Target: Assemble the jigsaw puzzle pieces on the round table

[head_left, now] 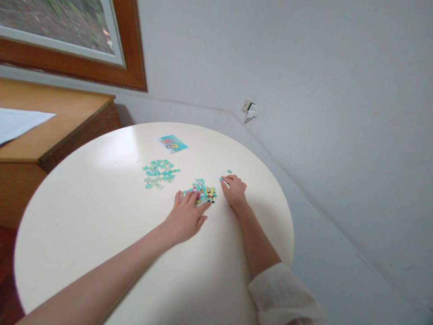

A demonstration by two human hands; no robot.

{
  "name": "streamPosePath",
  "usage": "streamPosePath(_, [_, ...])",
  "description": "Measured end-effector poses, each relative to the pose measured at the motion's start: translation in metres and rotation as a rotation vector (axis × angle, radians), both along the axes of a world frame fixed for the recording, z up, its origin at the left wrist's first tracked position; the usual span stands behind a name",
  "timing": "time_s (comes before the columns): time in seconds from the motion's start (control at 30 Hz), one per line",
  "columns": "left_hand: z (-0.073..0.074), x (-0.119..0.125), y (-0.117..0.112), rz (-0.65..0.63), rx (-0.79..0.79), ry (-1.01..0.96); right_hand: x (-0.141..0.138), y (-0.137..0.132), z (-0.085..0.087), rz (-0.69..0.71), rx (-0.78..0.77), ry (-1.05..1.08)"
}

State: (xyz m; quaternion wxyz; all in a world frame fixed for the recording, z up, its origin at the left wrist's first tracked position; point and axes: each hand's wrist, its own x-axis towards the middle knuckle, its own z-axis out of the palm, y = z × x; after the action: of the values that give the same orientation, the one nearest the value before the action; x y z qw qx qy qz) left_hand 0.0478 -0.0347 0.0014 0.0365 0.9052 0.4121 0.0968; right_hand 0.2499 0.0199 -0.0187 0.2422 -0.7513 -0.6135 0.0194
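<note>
A partly joined jigsaw puzzle with cartoon figures, one yellow and one pink, lies on the round white table. My left hand rests over its lower left side, fingers spread and fingertips touching the pieces, hiding some of them. Just right of the puzzle, my right hand pinches a small teal puzzle piece between thumb and forefinger. Beyond that hand lies another loose puzzle piece. A heap of loose teal and pale green pieces is spread to the left of the puzzle.
A picture card with similar cartoon figures lies toward the table's far side. At the left stands a wooden desk with a white paper sheet. A wall socket with a plug is behind the table, below and right of a wood-framed window.
</note>
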Motion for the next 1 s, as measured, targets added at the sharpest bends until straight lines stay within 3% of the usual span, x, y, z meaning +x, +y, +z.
streamPosePath(1.0, [0.0012,0.0020,-0.0025,0.026,-0.013,-0.060,0.0050,0.0000,-0.0053,-0.132,0.086,0.015])
